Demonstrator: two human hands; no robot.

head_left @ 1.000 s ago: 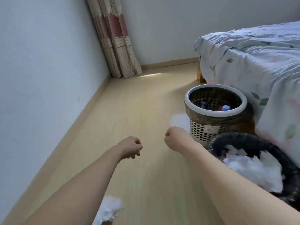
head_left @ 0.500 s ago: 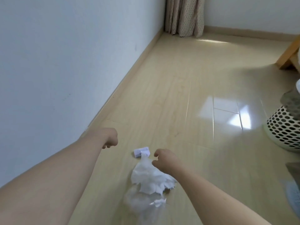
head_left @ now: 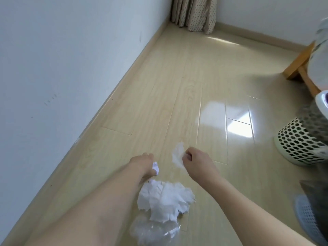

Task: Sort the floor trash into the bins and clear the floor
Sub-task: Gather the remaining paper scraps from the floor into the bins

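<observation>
Right hand [head_left: 198, 161] pinches a thin, wispy white tissue [head_left: 178, 154] above the glossy pale wood floor [head_left: 186, 82]. Left hand [head_left: 144, 163] curls around a small crumpled paper scrap [head_left: 155, 167]. Between the forearms lies a rumpled white paper wad [head_left: 165, 199], and just nearer, a crinkled clear plastic bag [head_left: 152, 231]. At right stands a perforated cream basket bin [head_left: 300, 144].

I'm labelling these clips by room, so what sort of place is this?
Most likely a bedroom: a bed frame with bedding hanging over it, a curtain in the corner and a perforated bin on the floor.
</observation>
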